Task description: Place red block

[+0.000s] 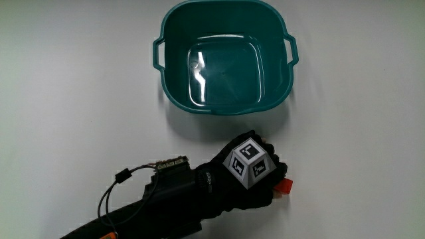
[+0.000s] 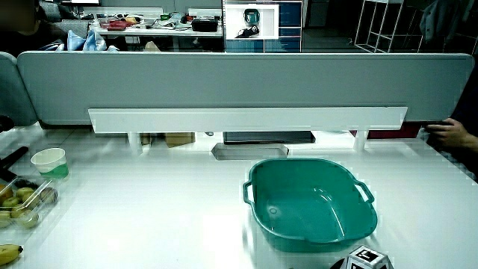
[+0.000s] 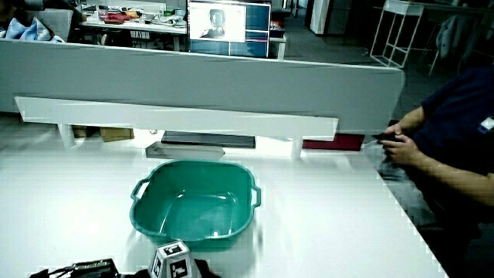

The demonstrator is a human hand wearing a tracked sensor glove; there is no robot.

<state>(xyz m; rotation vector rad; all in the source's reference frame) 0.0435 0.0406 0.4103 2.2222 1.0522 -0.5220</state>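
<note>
In the main view the gloved hand (image 1: pixel 255 174) lies on the white table, nearer to the person than the teal basin (image 1: pixel 224 23). Its fingers are curled around a red block (image 1: pixel 285 187), of which only one end shows past the fingertips. The patterned cube (image 1: pixel 251 164) sits on the back of the hand. The basin holds nothing. In both side views only the cube (image 2: pixel 367 259) (image 3: pixel 173 261) shows, just nearer to the person than the basin (image 2: pixel 258 213) (image 3: pixel 147 218).
Wires and a small board (image 1: pixel 169 164) run along the forearm. In a side view a paper cup (image 2: pixel 50 162), a clear box of fruit (image 2: pixel 22 202) and a banana (image 2: pixel 9 254) stand at the table's edge. A low grey partition (image 2: pixel 239 82) closes off the table.
</note>
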